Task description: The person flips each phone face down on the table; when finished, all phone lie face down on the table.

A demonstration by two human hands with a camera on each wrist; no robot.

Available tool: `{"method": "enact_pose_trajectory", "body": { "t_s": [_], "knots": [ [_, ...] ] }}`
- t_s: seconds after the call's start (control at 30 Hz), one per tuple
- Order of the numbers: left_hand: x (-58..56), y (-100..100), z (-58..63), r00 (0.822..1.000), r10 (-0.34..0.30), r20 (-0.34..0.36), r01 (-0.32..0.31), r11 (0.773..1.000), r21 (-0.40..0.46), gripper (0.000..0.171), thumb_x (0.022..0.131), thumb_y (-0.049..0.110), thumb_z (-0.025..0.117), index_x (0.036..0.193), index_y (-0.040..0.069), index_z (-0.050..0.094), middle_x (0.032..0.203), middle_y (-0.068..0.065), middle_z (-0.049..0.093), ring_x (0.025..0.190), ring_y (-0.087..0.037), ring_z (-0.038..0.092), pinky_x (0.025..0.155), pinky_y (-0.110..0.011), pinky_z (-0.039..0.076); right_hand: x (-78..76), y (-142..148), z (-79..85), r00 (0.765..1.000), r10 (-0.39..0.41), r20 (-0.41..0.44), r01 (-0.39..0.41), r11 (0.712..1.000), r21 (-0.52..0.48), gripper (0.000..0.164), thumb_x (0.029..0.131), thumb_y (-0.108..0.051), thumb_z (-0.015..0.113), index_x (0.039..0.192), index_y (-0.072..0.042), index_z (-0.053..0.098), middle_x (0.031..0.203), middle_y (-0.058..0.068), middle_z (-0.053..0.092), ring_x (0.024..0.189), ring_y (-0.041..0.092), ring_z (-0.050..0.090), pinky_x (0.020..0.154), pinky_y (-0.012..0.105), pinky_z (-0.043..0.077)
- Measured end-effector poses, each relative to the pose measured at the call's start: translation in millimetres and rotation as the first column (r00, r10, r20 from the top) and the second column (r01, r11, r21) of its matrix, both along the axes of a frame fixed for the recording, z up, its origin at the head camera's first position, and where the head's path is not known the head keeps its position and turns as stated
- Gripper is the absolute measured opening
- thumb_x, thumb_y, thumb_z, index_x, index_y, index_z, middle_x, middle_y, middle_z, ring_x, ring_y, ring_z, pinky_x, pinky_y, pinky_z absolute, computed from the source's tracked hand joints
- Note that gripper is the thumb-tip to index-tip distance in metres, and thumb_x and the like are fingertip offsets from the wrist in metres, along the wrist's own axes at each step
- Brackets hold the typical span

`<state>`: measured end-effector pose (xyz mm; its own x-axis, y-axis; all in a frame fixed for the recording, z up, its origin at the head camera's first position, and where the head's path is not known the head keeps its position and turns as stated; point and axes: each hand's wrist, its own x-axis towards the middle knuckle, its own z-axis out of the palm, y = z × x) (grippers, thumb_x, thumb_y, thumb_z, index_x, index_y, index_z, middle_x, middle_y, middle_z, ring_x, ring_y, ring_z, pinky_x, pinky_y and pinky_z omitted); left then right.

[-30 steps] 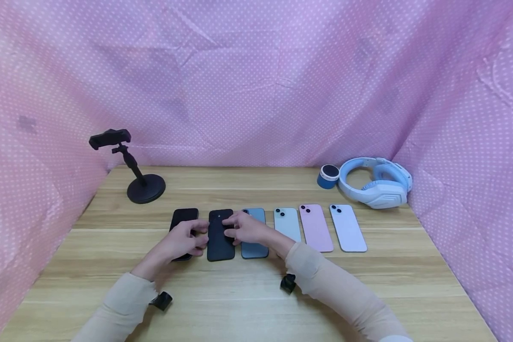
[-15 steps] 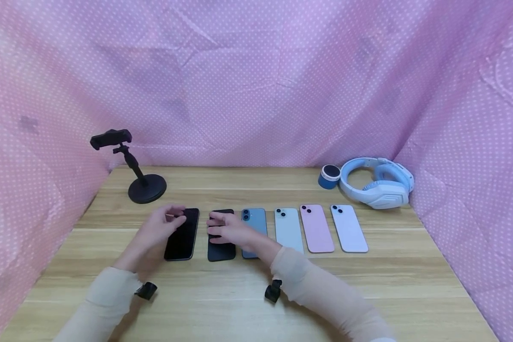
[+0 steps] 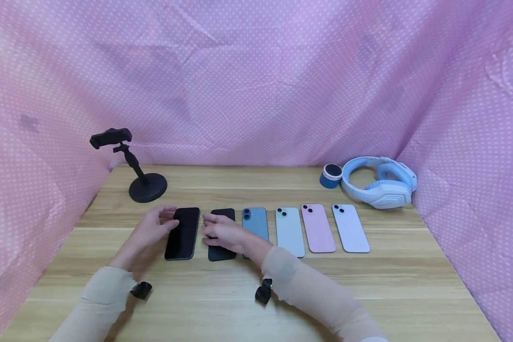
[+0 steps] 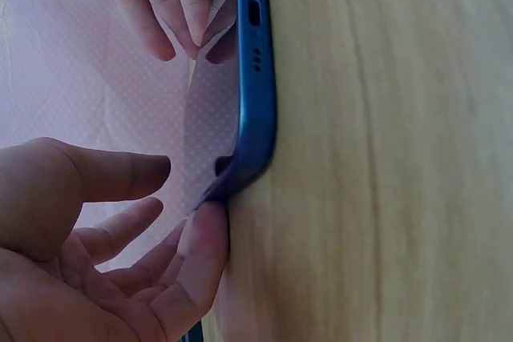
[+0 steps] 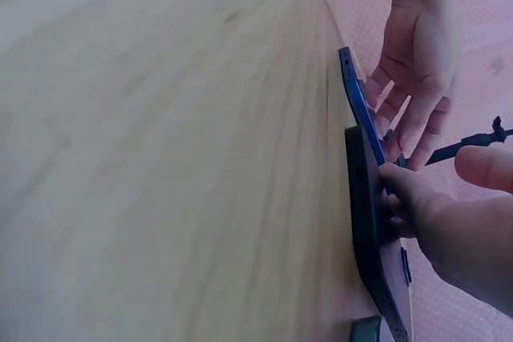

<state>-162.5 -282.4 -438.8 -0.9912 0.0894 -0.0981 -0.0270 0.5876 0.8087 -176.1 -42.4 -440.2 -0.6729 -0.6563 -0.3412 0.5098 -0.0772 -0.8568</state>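
Observation:
My left hand [image 3: 150, 229] is at the left edge of the leftmost phone [image 3: 183, 235], which lies screen up. In the left wrist view its blue frame [image 4: 256, 110] shows, with fingertips touching the side and the thumb above the glass. My right hand [image 3: 227, 232] is over the black phone [image 3: 221, 255], which lies back up and is partly covered. Its fingers reach past that phone's left edge into the gap between the two phones. Neither phone is lifted. To the right lie a blue phone [image 3: 256, 221], a pale green phone [image 3: 289, 232], a pink phone [image 3: 318, 230] and a white phone [image 3: 351, 230].
A black phone stand [image 3: 147, 187] is at the back left of the wooden table [image 3: 205, 304]. At the back right are a small blue speaker [image 3: 331, 176] and light-blue headphones [image 3: 382, 192]. A pink dotted cloth [image 3: 239, 95] hangs behind and at both sides.
My left hand has moved left, off the leftmost phone's face to its left edge. My right hand has shifted left across the black phone. The phones keep their places.

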Motion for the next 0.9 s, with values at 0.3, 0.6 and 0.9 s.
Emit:
{"method": "enact_pose_trajectory", "body": {
  "t_s": [0.3, 0.6, 0.9],
  "knots": [
    [1.8, -1.8, -5.7, 1.0, 0.014, 0.028, -0.014, 0.999, 0.03, 0.044, 0.097, 0.005, 0.066, 0.136, -0.007, 0.051, 0.127, -0.031, 0.059, 0.107, -0.036, 0.063, 0.071, -0.032, 0.059, 5.9, -8.5, -2.7, 0.998, 0.02, 0.063, -0.017, 0.998, -0.053, 0.068, 0.102, 0.001, 0.05, 0.16, 0.002, 0.014, 0.167, 0.015, 0.015, 0.151, 0.029, 0.021, 0.116, 0.052, 0.033],
    [-8.9, 5.9, -4.6, 0.999, 0.031, 0.043, -0.031, 1.0, 0.004, 0.043, 0.098, 0.008, 0.066, 0.136, -0.005, 0.052, 0.126, -0.029, 0.058, 0.102, -0.032, 0.062, 0.068, -0.032, 0.058, -2.6, -1.8, 2.7, 0.987, -0.035, 0.154, 0.054, 0.991, -0.123, 0.071, 0.1, 0.002, 0.052, 0.16, 0.002, 0.014, 0.167, 0.016, 0.016, 0.151, 0.03, 0.02, 0.117, 0.051, 0.031],
    [-2.2, 3.3, -5.1, 0.995, 0.025, 0.094, -0.025, 1.0, -0.003, 0.043, 0.097, 0.004, 0.067, 0.135, -0.008, 0.052, 0.126, -0.032, 0.057, 0.1, -0.032, 0.063, 0.066, -0.036, 0.06, 3.6, -2.3, 0.3, 0.98, -0.039, 0.195, 0.069, 0.986, -0.149, 0.07, 0.1, 0.003, 0.052, 0.16, 0.003, 0.015, 0.166, 0.016, 0.018, 0.151, 0.029, 0.022, 0.116, 0.049, 0.033]
  ]
}}
